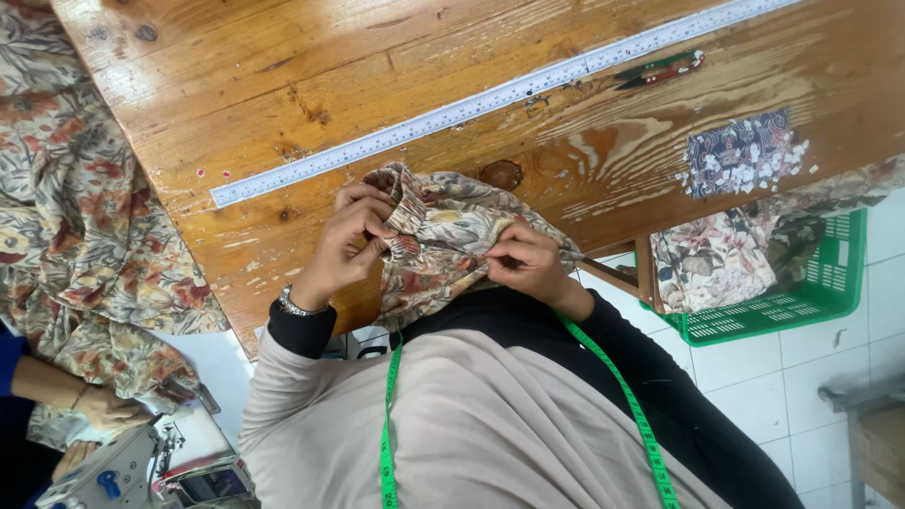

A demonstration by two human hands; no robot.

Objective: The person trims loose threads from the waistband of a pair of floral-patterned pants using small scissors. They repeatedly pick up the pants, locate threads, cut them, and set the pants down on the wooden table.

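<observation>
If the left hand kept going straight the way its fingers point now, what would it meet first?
The left hand points toward the right hand. It would likely meet the bunched floral fabric it already pinches first.

- Floral cloth [443, 240]: lower folds hidden behind the person's chest.
- Right hand [528, 259]: fingertips buried in the cloth.
- Green basket [811, 292]: partly under the surface [283, 75].
- Sewing machine [123, 467]: cut off by the bottom edge.
- Ruler [490, 99]: markings too small to read.
</observation>
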